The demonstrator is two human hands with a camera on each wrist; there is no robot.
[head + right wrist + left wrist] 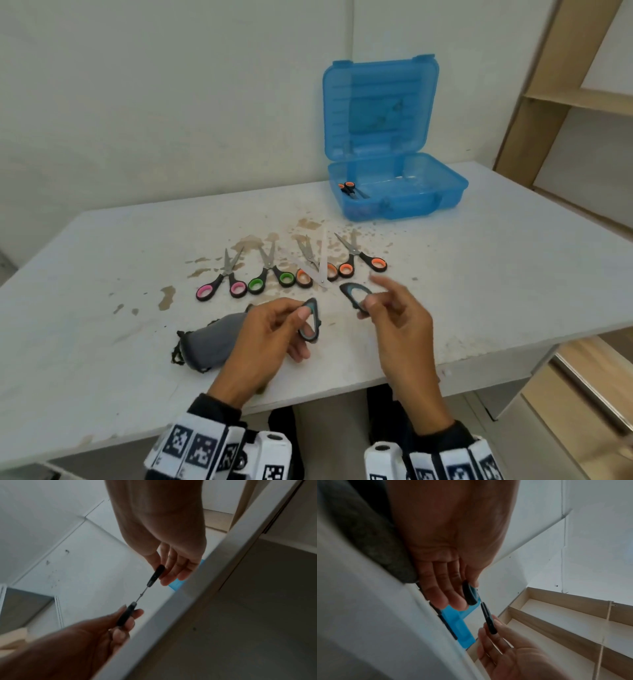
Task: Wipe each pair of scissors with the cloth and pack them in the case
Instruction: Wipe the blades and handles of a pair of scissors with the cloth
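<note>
Both hands hovered just above the near edge of the white, stained table [102, 240], sharing one pair of grey-and-black handled steel scissors [322, 274] opened wide. Fingers of the left hand [270, 329] curled through and pinched one handle loop; those of the right hand [394, 315] pinched the other loop, forefinger lifted free. Beyond the fingers the blades splayed in a V, tips pointing away.

With the blades spread and bare, a slip of either pinch could have swung an edge toward a finger, or dropped the pair onto the orange-handled scissors [363, 262] lying just past the right fingers.

A crumpled grey cloth [212, 339] lay touching the left hand's outer side, not yet taken up. Green-handled [270, 279] and pink-handled scissors [222, 286] lay beyond the left fingers. Well beyond the right fingers stood the open translucent blue plastic case [428, 202], one orange-handled pair already inside.
</note>
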